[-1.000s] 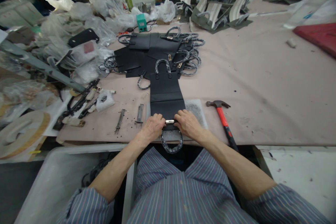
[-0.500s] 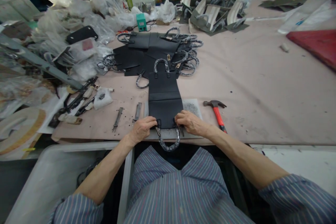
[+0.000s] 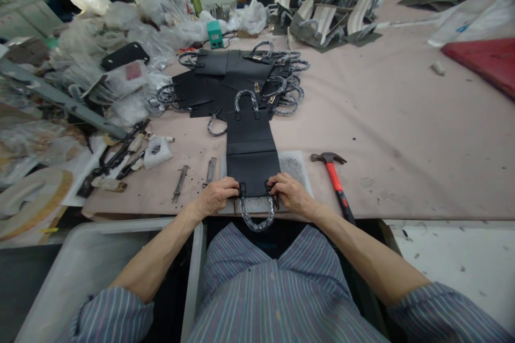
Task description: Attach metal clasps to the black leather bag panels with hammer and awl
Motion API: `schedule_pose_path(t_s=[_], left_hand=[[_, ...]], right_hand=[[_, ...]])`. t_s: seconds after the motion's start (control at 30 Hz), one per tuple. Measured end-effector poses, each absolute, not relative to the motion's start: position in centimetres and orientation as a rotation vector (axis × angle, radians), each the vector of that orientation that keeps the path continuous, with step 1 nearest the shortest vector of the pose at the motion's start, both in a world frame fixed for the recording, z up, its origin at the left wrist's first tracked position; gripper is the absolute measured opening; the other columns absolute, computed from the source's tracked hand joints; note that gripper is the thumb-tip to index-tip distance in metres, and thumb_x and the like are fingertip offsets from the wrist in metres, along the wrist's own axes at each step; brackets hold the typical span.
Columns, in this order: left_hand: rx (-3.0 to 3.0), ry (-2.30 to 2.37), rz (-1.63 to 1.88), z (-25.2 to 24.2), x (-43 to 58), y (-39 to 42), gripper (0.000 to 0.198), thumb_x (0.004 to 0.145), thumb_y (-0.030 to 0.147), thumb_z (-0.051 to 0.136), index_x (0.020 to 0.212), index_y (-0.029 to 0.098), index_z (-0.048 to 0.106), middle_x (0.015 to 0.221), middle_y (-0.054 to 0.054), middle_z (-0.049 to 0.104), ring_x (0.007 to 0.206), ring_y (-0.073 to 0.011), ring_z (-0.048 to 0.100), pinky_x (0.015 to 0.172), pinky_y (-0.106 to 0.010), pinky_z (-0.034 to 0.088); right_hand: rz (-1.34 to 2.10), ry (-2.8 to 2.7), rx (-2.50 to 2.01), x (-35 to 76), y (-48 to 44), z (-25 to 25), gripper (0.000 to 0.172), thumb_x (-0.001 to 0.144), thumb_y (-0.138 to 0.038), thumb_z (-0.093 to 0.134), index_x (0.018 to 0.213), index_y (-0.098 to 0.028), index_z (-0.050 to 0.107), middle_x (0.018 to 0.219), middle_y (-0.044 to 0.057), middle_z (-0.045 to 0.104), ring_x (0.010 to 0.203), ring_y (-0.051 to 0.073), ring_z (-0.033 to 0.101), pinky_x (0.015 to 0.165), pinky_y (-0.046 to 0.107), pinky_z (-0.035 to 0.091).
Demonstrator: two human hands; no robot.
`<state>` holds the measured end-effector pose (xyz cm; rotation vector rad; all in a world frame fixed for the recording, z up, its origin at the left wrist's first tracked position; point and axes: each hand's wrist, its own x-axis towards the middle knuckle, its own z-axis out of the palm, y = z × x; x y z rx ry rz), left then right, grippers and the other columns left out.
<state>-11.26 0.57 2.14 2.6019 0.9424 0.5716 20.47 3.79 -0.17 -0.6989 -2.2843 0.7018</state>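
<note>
Two bare forearms in striped sleeves reach forward to the edge of a pink-covered bench (image 3: 402, 118). Both grips are narrow and closed on the near end of a long black leather bag panel (image 3: 252, 144). The left grip (image 3: 215, 198) and the right grip (image 3: 290, 195) sit just apart, fingers curled over the panel's edge, each at one dark tab of a looped handle (image 3: 256, 220). That handle, wrapped in clear film, hangs between and just below the grips, past the bench edge.

From the grips the panel runs straight ahead, lying flat, and ends in a matching handle (image 3: 246, 101). Under it, and under the grips, is a speckled grey slab (image 3: 295, 167).

Just beyond the right grip lies a claw hammer (image 3: 333, 182) with a red and black handle, its head pointing away from the slab. Beyond the left grip are two narrow metal tools (image 3: 181, 183) (image 3: 210, 171), with black parts and metal hardware (image 3: 120, 158) further along. Farther ahead of the grips is a pile of similar black panels (image 3: 225, 77), then heaped plastic bags (image 3: 153, 43). Below the left grip is the rim of a grey plastic bin (image 3: 120, 223).
</note>
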Motion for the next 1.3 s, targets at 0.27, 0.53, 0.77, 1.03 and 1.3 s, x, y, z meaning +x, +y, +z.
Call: schedule_pose_path(t_s=[0.27, 0.53, 0.77, 1.03, 1.3], left_hand=[[2.633, 1.180, 0.659, 1.4, -9.5, -1.5, 0.039, 0.086, -0.003, 0.042, 0.107, 0.016, 0.070, 0.109, -0.012, 0.068, 0.108, -0.0226, 0.064, 0.094, -0.037, 0.059], [2.475, 1.371, 0.888, 0.3, -7.0, -2.9, 0.042, 0.090, -0.002, 0.042, 0.118, 0.016, 0.067, 0.119, -0.013, 0.069, 0.121, -0.0234, 0.063, 0.105, -0.043, 0.057], [2.165, 1.880, 1.098, 0.1, -11.3, -3.7, 0.037, 0.089, 0.003, 0.047, 0.113, 0.019, 0.070, 0.113, -0.011, 0.074, 0.113, -0.0227, 0.068, 0.101, -0.039, 0.057], [1.332, 2.577, 0.267, 4.1, -20.4, 0.0, 0.021, 0.083, 0.034, 0.066, 0.093, 0.017, 0.074, 0.097, -0.016, 0.078, 0.097, -0.0324, 0.072, 0.084, -0.039, 0.054], [1.136, 2.376, -0.007, 5.2, -22.9, 1.0, 0.028, 0.058, 0.020, 0.081, 0.046, 0.020, 0.055, 0.039, -0.004, 0.052, 0.067, -0.0301, 0.070, 0.074, -0.038, 0.055]], right_hand=[[0.533, -2.347, -0.796, 19.9, 1.7, -0.1, 0.041, 0.091, -0.003, 0.046, 0.124, -0.019, 0.064, 0.127, 0.014, 0.062, 0.117, 0.028, 0.055, 0.100, 0.050, 0.052], [0.499, -2.271, -0.983, 20.3, 1.6, -1.4, 0.055, 0.091, -0.006, 0.042, 0.144, -0.021, 0.049, 0.137, 0.013, 0.056, 0.130, 0.031, 0.049, 0.111, 0.057, 0.046], [0.493, -2.247, -0.997, 20.3, 1.7, -2.0, 0.052, 0.091, -0.009, 0.043, 0.140, -0.022, 0.053, 0.135, 0.012, 0.058, 0.128, 0.031, 0.051, 0.110, 0.057, 0.046], [0.494, -2.208, -1.026, 20.2, 1.8, -2.0, 0.052, 0.087, -0.010, 0.047, 0.136, -0.024, 0.057, 0.133, 0.011, 0.061, 0.125, 0.033, 0.054, 0.108, 0.059, 0.046], [0.481, -2.209, -1.018, 20.0, 1.8, -2.0, 0.049, 0.088, -0.010, 0.046, 0.134, -0.021, 0.058, 0.132, 0.012, 0.061, 0.124, 0.033, 0.054, 0.107, 0.058, 0.047]])
